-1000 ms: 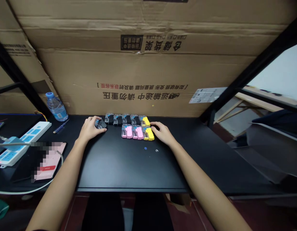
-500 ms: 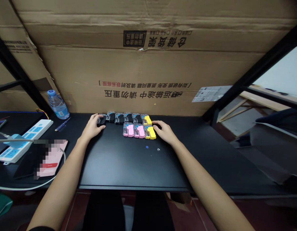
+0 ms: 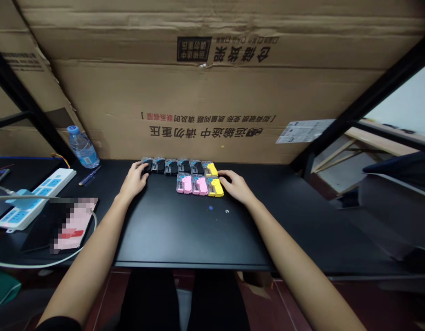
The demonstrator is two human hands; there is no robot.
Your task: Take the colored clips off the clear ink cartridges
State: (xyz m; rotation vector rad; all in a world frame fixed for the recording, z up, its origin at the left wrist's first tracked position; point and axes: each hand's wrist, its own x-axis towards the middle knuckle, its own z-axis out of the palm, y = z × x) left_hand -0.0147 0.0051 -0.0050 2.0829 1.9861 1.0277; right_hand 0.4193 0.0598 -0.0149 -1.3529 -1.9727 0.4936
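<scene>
If the left hand [image 3: 132, 180] presses unevenly, the row behind the 2 pink pieces [image 3: 186, 184] could buckle, its 5 black pieces [image 3: 171, 168] skewing out of line; a weak stop at the other end would let the 2 yellow pieces [image 3: 217, 188], to the right of the pink pieces, slide off. The left hand curves over the leftmost black piece, behind and left of the pink pieces; I cannot tell whether it grips. The right hand [image 3: 236, 186], right of the pink pieces, keeps thumb and forefinger narrowly apart against the yellow edges, grasping nothing.

The pieces are flat and oblong, with clear casings and smooth coloured parts, apparently plastic. The dark tabletop [image 3: 184, 234] beneath the pink pieces looks smooth enough for skidding. Behind them stands creased, matt brown cardboard [image 3: 184, 92].
</scene>
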